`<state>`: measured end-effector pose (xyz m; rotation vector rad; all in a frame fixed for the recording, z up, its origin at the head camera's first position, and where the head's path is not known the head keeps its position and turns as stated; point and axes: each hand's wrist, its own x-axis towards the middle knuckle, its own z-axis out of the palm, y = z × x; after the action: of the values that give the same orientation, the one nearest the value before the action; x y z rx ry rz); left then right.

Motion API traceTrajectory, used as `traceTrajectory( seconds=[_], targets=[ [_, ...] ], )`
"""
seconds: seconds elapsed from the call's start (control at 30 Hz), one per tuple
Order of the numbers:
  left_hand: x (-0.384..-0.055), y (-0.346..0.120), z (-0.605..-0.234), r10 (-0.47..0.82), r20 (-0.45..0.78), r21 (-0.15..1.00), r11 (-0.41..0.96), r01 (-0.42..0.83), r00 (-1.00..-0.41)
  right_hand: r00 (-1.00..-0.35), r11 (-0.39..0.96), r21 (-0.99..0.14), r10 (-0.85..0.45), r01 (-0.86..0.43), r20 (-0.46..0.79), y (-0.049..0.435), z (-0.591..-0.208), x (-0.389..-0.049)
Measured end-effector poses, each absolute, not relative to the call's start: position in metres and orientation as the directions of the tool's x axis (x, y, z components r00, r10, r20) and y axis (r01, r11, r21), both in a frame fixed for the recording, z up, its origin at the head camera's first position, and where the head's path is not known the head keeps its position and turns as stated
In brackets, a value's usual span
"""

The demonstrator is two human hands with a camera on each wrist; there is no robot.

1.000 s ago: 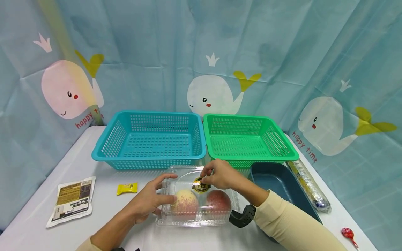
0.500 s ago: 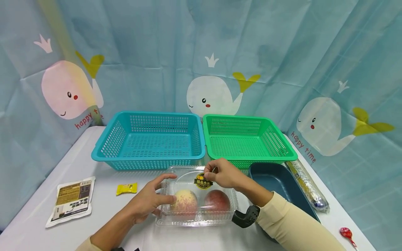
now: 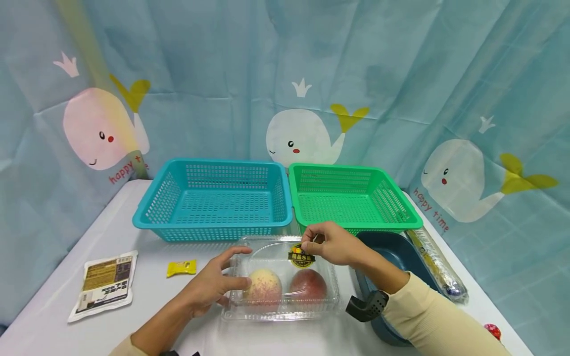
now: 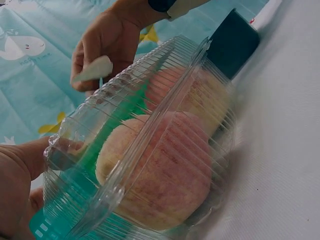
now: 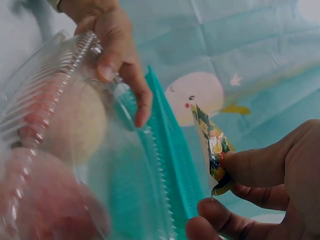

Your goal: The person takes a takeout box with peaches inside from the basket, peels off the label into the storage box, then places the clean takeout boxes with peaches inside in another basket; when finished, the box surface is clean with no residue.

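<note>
A clear plastic clamshell box (image 3: 267, 251) stands in front of the baskets with two peaches inside, a pale speckled peach (image 3: 262, 287) at left and a red peach (image 3: 308, 286) at right. My left hand (image 3: 213, 281) grips the box's left side, thumb and index finger over the lid. Between thumb and finger my right hand (image 3: 333, 244) pinches a black-and-gold sticker label (image 3: 302, 256) with fruit pictures. In the right wrist view the label (image 5: 216, 155) is off the lid and slightly bent; its pale back shows in the left wrist view.
Behind the box stand a blue basket (image 3: 222, 231) and a green basket (image 3: 356, 227). A dark blue tub (image 3: 378, 326) lies under my right forearm, beside a wrapped long item (image 3: 438, 267). At left are a yellow packet (image 3: 181, 267) and a white-and-brown pouch (image 3: 104, 286); a red lollipop (image 3: 493, 331) sits far right.
My right hand has moved to the right with the label, from over the lid's middle to its back right. The left hand stays on the box.
</note>
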<state>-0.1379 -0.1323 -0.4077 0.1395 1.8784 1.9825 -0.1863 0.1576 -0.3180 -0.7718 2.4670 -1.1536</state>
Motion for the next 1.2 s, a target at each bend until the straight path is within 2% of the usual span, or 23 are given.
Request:
traceTrajectory(
  seconds=[0.27,0.5,0.93,1.2],
  targets=[
    [-0.138,-0.132,-0.408,0.342,-0.204,0.975,-0.010,-0.221,-0.917,-0.827,0.504,-0.805,-0.562,-0.313,-0.030,0.185,-0.298,-0.179],
    [-0.137,-0.132,-0.406,0.329,-0.205,0.976,-0.007,-0.220,-0.922,-0.823,0.489,-0.800,-0.568,-0.349,0.012,0.204,-0.292,-0.176],
    [-0.136,-0.131,-0.406,0.338,-0.201,0.977,0.007,-0.211,-0.919,-0.846,0.568,-0.749,-0.533,-0.340,-0.020,0.251,-0.287,-0.171],
    [-0.136,-0.130,-0.404,0.286,-0.202,0.979,0.038,-0.199,-0.937,-0.851,0.566,-0.754,-0.526,-0.333,-0.019,0.267,-0.291,-0.172]
  ],
)
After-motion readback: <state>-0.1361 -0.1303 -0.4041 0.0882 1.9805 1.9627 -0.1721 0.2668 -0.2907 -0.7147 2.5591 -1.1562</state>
